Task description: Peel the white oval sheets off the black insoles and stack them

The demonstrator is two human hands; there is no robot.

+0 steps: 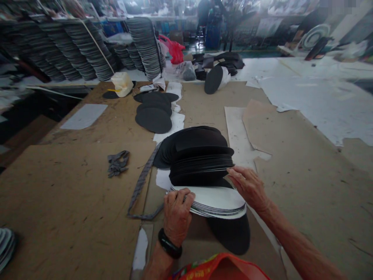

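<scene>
My left hand (178, 210), with a black band at the wrist, grips the left end of a stack of oval pieces with white faces (220, 200). Beyond it stands a larger pile of black oval pieces (201, 155), several of them leaning on edge. The fingertips of my right hand (247, 184) are pinched together at the right edge of that black pile, against a thin pale-edged piece. A single black oval (233, 233) lies partly under the white-faced stack. A grey cloth strip (141, 186) curves along the left side of the piles.
A crumpled grey cloth (118, 163) lies to the left. Farther back are more black ovals (153, 116), a whitish container (121, 84), a red plastic bag (175, 50) and tall stacks of pieces (144, 46). Paper sheets (314, 101) cover the right side.
</scene>
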